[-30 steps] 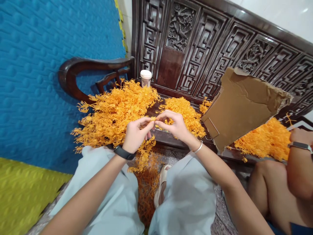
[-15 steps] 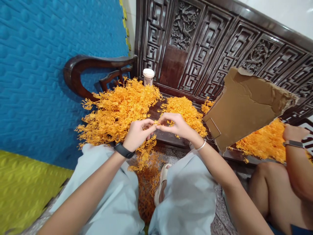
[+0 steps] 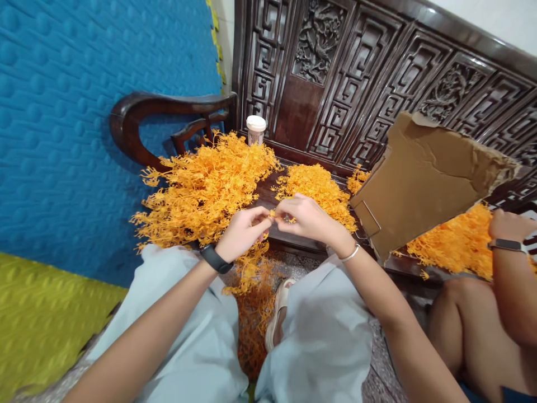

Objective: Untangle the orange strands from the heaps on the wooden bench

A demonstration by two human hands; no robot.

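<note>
**Both hands pinch one small orange sprig at frame centre**

Left hand (image 3: 243,234) and right hand (image 3: 308,219) meet fingertip to fingertip just above centre of frame. Between them: a small orange plastic sprig (image 3: 274,214), gripped from both sides w/ thumb + forefinger of each hand, fingers narrow and closed on it. Left wrist has a black band (image 3: 215,258); right wrist a thin silver bracelet (image 3: 350,254).

Below the hands, lower centre: a loose heap of orange sprigs (image 3: 251,302) spills down between the knees, next to a pale sandal (image 3: 277,319). Light grey trousers (image 3: 323,336) fill the bottom of frame.

Left of the hands, centre-left: big pile of branched orange sprigs (image 3: 205,187) on the dark wooden bench (image 3: 289,238), reaching the curved armrest (image 3: 138,109). Just behind the hands, a smaller pile of finer orange bits (image 3: 314,184). A white-lidded cup (image 3: 255,130) stands upright at the back of the bench, top centre, against the carved backrest (image 3: 356,73).

Right of centre: a torn brown cardboard piece (image 3: 423,179) stands tilted, w/ another orange pile (image 3: 457,246) behind/below it. Far right edge: another person's hand (image 3: 505,226) w/ a watch (image 3: 505,244), resting at that pile; can't tell what it holds. Blue padded mat (image 3: 84,112) fills upper left, yellow-green mat (image 3: 42,319) lower left.
</note>
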